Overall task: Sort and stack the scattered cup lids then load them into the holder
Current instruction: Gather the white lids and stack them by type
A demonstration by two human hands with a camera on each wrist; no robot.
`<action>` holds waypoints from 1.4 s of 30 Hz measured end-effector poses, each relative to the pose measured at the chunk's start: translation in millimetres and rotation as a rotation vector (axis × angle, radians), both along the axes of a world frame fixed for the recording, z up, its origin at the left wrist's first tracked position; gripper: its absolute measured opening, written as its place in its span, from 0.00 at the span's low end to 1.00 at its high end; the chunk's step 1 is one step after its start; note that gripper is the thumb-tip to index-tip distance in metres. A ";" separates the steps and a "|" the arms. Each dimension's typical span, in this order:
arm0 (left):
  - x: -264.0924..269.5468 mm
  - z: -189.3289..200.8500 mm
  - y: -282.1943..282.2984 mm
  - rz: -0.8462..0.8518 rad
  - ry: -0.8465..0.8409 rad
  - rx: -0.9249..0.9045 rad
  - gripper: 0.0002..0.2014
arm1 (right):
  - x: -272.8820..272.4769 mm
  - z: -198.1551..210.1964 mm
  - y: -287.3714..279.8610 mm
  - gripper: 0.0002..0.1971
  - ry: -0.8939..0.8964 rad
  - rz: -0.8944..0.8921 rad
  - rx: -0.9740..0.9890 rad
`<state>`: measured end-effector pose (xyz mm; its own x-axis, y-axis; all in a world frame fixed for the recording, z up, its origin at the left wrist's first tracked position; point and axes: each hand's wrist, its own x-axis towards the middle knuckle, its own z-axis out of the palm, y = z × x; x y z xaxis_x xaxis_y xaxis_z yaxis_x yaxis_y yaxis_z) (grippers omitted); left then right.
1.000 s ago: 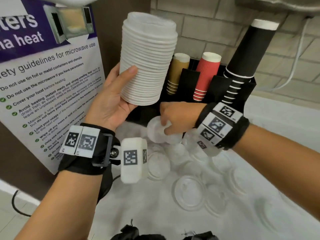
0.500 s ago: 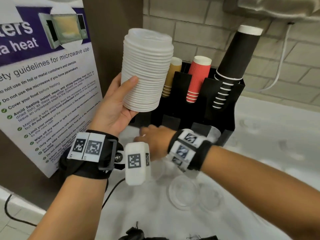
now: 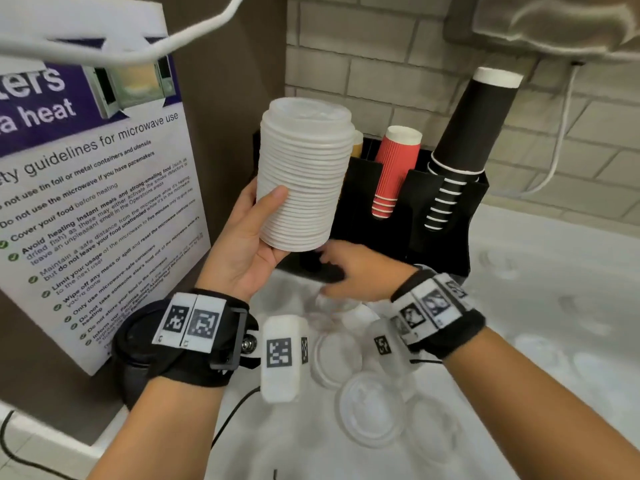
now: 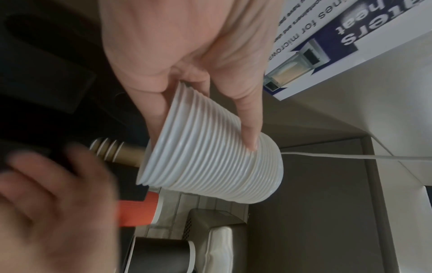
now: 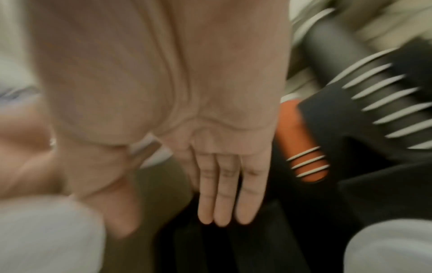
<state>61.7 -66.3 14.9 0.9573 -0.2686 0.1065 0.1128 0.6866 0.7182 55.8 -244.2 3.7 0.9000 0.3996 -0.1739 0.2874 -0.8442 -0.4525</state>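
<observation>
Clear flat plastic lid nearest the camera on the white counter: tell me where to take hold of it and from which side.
Take the clear flat plastic lid by its raised rim, from above. It lies flat on the white counter, so only the rim gives the fingers an edge. Its right edge seems to overlap a neighbouring lid; pinching at the near side is probably easiest.

Right hand point(image 3: 360, 271) moved off the clear lids point(image 3: 372, 410) on the surface, now reaching flat-fingered under the held white lid stack point(image 3: 304, 178) toward the black holder point(image 3: 446, 220), stack slightly higher
</observation>
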 end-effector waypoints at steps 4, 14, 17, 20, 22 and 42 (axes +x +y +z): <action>-3.2 -2.3 -16.2 -0.025 -0.012 -0.008 0.37 | -12.9 11.7 -18.8 0.40 0.023 -0.308 0.813; -9.7 -21.3 -41.0 -0.016 -0.082 0.325 0.40 | -43.3 -5.8 -9.8 0.30 0.212 -0.331 1.740; -10.7 -27.1 -41.6 0.100 -0.132 0.573 0.43 | -45.5 -10.4 -12.0 0.30 0.230 -0.364 1.815; -10.9 -23.8 -37.4 0.205 -0.268 0.653 0.56 | -47.3 -18.2 -11.5 0.30 0.247 -0.411 1.823; -13.7 -15.7 -34.5 0.245 -0.454 0.754 0.61 | -45.9 -21.9 -9.7 0.31 0.260 -0.429 1.819; -45.6 54.8 50.3 0.234 -0.519 1.763 0.40 | -28.6 -65.0 91.3 0.31 0.518 -0.639 1.592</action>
